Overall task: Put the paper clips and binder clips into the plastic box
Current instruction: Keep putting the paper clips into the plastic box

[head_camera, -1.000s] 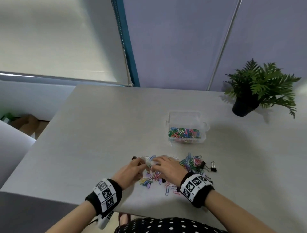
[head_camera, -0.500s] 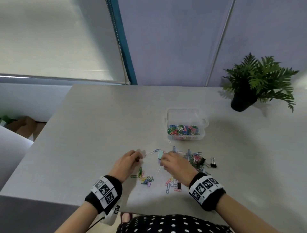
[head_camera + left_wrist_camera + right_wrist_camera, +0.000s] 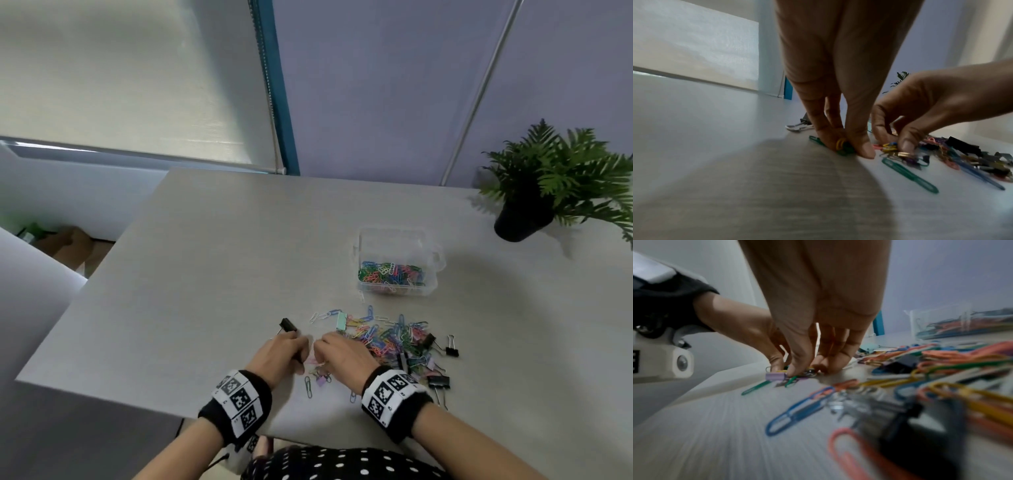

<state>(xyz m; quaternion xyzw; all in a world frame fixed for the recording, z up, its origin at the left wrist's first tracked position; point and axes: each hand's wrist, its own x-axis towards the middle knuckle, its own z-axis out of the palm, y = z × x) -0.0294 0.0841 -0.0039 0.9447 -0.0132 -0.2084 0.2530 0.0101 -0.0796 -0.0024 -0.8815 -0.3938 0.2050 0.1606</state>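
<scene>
paper clips (image 3: pixel 840 147) under left fingertips (image 3: pixel 864 147)

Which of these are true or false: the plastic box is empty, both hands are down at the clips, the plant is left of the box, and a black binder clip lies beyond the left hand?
1. The plastic box is empty. False: colored paper clips lie in it.
2. Both hands are down at the clips. True: left hand, right hand.
3. The plant is left of the box. False: it stands to the right.
4. A black binder clip lies beyond the left hand. True.
</scene>
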